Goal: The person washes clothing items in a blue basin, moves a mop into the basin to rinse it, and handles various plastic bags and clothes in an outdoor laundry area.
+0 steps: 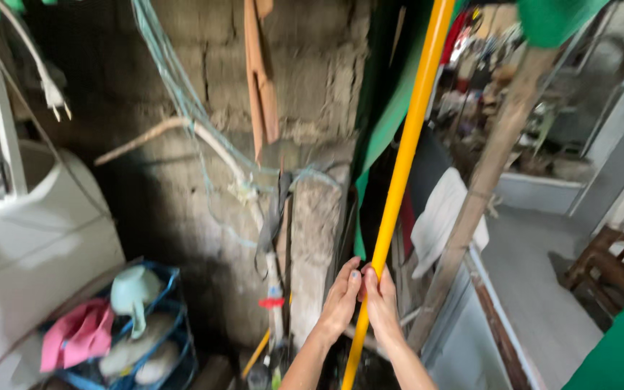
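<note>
A long yellow pole [404, 159] runs from the top of the view down to the bottom centre, slightly tilted. My left hand [341, 297] and my right hand [382, 297] meet around its lower part, fingers pointing up, both touching the pole. The pole stands in front of a rough block wall [312, 79] and beside a green cloth [384, 123] that hangs from above. The pole's lower end is hidden below my arms.
A white appliance [30, 245] stands at the left, with a blue basket [164, 318] of cloths and a cup beside it. Cables and a plug [53, 97] hang on the wall. A wooden post [482, 188] leans at the right, with a white towel [438, 217] and a wooden chair [608, 263].
</note>
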